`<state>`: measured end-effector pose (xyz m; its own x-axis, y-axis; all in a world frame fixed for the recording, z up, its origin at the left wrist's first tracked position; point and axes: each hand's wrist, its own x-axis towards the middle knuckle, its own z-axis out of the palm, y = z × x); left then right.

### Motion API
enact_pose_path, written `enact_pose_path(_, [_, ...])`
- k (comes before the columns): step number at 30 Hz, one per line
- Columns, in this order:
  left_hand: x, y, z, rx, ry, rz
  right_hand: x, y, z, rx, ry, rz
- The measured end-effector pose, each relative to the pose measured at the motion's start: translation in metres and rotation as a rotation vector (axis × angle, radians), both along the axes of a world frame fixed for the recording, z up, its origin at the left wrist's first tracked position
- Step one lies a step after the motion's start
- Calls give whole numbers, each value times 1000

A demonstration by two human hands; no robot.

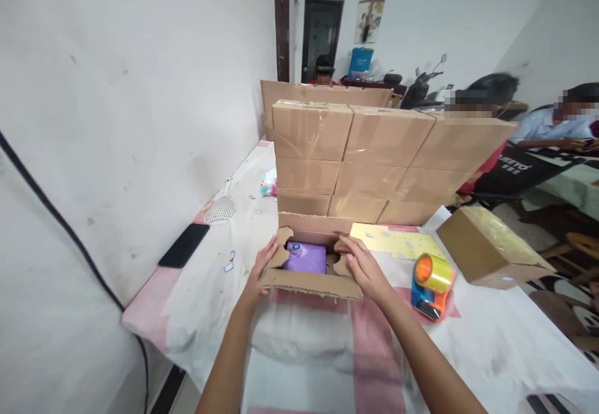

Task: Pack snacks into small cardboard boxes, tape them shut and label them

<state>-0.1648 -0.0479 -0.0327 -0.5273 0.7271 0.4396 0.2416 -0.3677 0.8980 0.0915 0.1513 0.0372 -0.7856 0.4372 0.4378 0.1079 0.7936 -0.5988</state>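
A small open cardboard box [312, 283] sits on the table in front of me, with a purple packet [305, 257] lying inside. My left hand [262, 271] rests against the box's left side, fingers pressed on the left flap [282, 246]. My right hand [362, 268] lies on the right side, its fingers bent over the right flap [340, 266]. Both flaps are partly folded inward.
A stacked wall of taped cartons [365, 161] stands just behind the box. An orange and blue tape dispenser [431, 286] and a sealed carton [491, 248] lie to the right, a yellow sheet [397, 241] between. A black phone [184, 245] lies at left. People sit at the back right.
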Motion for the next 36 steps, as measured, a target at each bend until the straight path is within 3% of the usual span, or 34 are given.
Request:
enact_pose_path(3, [11, 1, 9, -34, 102, 76, -8, 4, -12, -59, 210, -151])
enact_pose_path(5, [22, 8, 16, -59, 96, 189, -14, 6, -20, -181, 312, -224])
enact_pose_path(8, [38, 20, 25, -110, 41, 327, -17, 8, -27, -340, 365, -165])
enact_pose_path(12, [53, 27, 36, -184, 49, 367, -9, 14, -26, -174, 419, -67])
enact_pose_path(16, [67, 25, 52, -236, 379, 456, 4, 22, -23, 6, 268, 24])
enact_pose_path(20, [90, 33, 63, -308, 594, 317, 21, 17, -19, 56, 164, 1])
enact_pose_path(22, [100, 39, 63, -361, 639, 286, 38, 13, -14, 126, 220, -122])
enact_pose_path(25, [106, 44, 59, -428, 697, 319, 82, 15, -11, 192, 500, -558])
enact_pose_path(27, [106, 44, 56, -447, 719, 321, 116, 26, -13, 108, 680, -901])
enact_pose_path(29, [106, 44, 56, -466, 741, 318, 146, 42, -20, -146, 779, -1071])
enact_pose_path(31, [107, 45, 60, -510, 782, 314, 165, 60, -28, -487, 797, -1048])
enact_pose_path(33, [112, 48, 67, -585, 851, 307, 172, 74, -37, -739, 765, -931])
enact_pose_path(36, [124, 56, 81, -752, 976, 329, 168, 82, -48, -792, 680, -801])
